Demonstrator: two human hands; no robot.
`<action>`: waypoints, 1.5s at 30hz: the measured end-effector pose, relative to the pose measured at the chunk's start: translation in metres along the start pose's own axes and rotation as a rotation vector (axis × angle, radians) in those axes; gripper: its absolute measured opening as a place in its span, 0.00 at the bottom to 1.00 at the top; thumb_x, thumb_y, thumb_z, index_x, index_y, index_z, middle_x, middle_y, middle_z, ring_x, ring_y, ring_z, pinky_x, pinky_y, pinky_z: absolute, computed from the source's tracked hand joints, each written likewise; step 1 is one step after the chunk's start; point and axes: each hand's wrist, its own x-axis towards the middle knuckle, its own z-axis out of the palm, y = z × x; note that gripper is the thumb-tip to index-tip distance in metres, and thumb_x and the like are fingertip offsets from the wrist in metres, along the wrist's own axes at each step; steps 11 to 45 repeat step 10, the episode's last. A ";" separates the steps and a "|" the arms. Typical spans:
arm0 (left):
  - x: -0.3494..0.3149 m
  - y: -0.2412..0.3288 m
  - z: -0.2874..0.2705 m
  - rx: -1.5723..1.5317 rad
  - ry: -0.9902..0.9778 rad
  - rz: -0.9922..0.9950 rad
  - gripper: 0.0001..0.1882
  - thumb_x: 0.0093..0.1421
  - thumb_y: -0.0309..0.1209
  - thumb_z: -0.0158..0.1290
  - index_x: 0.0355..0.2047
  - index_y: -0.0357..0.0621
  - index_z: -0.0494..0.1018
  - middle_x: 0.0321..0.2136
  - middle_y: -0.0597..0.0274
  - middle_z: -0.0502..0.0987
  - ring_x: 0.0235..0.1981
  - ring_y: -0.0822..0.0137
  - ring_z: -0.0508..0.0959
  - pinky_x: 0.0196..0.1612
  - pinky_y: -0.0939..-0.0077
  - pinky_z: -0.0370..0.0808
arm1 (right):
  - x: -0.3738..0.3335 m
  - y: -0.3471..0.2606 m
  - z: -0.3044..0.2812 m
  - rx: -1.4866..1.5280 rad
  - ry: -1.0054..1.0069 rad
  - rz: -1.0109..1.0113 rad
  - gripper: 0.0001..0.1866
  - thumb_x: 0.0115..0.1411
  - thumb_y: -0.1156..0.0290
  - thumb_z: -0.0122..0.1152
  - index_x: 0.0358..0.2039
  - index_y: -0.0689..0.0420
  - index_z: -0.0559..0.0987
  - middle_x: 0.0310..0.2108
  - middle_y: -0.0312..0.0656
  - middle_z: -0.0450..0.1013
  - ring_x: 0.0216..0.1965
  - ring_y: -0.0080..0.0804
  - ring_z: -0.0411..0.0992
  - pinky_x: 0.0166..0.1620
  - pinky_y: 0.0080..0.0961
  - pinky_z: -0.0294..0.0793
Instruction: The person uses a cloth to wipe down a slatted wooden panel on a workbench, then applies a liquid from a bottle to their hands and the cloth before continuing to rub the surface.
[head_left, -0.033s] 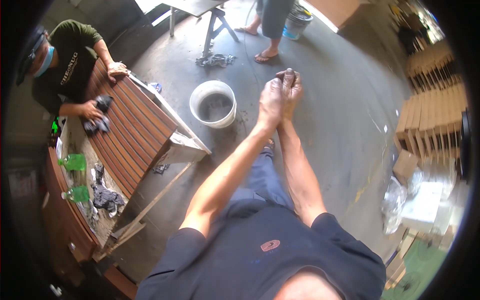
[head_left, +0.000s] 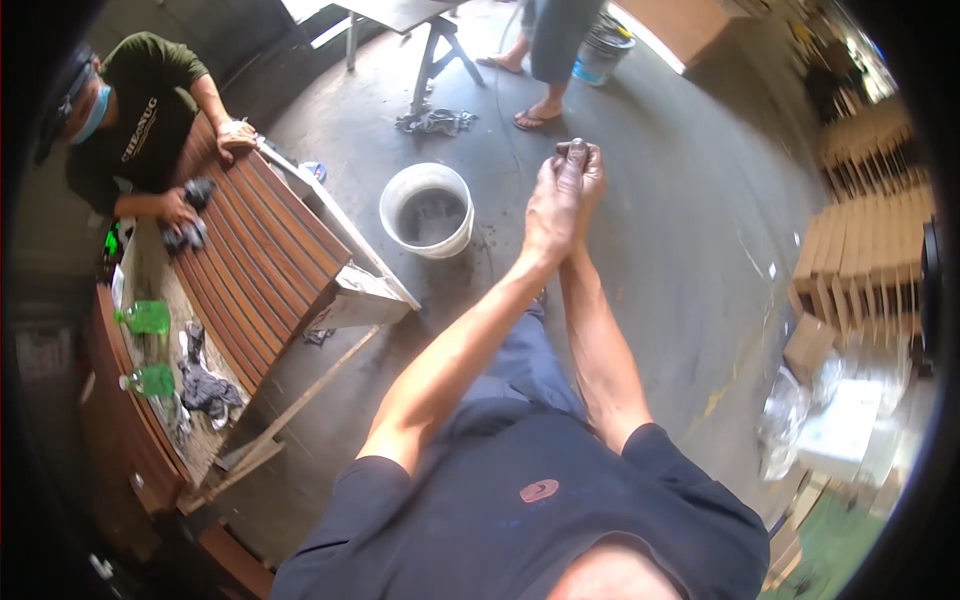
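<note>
Both my arms reach forward, and my hands are pressed together above the floor. My left hand (head_left: 552, 210) is closed against my right hand (head_left: 592, 182), its fingers curled in. The right hand's fingers are bent too, with dark smudges on the fingertips and thumb. Whether anything lies between the palms is hidden. Nearest to them, a little to the left, stands a white bucket (head_left: 463, 238) with dark, murky liquid in it.
At left a masked co-worker wipes a slatted brown wood panel (head_left: 262, 262) with a dark rag (head_left: 187, 236). Green bottles (head_left: 149, 318) and rags (head_left: 208, 390) lie beside it. Another person's legs (head_left: 552, 45) stand ahead. Stacked cardboard (head_left: 860, 245) and plastic wrap (head_left: 785, 410) line the right.
My hands stay together and have shifted very slightly in the picture. The co-worker's hand with the rag has moved a little to the left on the panel.
</note>
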 end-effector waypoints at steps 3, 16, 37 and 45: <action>0.055 -0.039 0.026 0.084 0.142 0.154 0.28 0.65 0.43 0.51 0.59 0.36 0.66 0.51 0.51 0.76 0.55 0.56 0.74 0.57 0.63 0.68 | 0.020 0.016 0.008 0.169 -0.212 0.092 0.15 0.73 0.61 0.46 0.42 0.62 0.73 0.37 0.37 0.72 0.37 0.25 0.68 0.42 0.25 0.70; 0.144 -0.045 0.041 0.203 0.094 0.365 0.29 0.71 0.40 0.41 0.66 0.32 0.58 0.62 0.44 0.67 0.67 0.55 0.63 0.68 0.70 0.56 | 0.086 0.005 -0.002 0.628 -0.440 0.519 0.31 0.76 0.53 0.35 0.70 0.62 0.58 0.68 0.44 0.59 0.69 0.33 0.55 0.68 0.26 0.54; 0.144 -0.045 0.041 0.203 0.094 0.365 0.29 0.71 0.40 0.41 0.66 0.32 0.58 0.62 0.44 0.67 0.67 0.55 0.63 0.68 0.70 0.56 | 0.086 0.005 -0.002 0.628 -0.440 0.519 0.31 0.76 0.53 0.35 0.70 0.62 0.58 0.68 0.44 0.59 0.69 0.33 0.55 0.68 0.26 0.54; 0.144 -0.045 0.041 0.203 0.094 0.365 0.29 0.71 0.40 0.41 0.66 0.32 0.58 0.62 0.44 0.67 0.67 0.55 0.63 0.68 0.70 0.56 | 0.086 0.005 -0.002 0.628 -0.440 0.519 0.31 0.76 0.53 0.35 0.70 0.62 0.58 0.68 0.44 0.59 0.69 0.33 0.55 0.68 0.26 0.54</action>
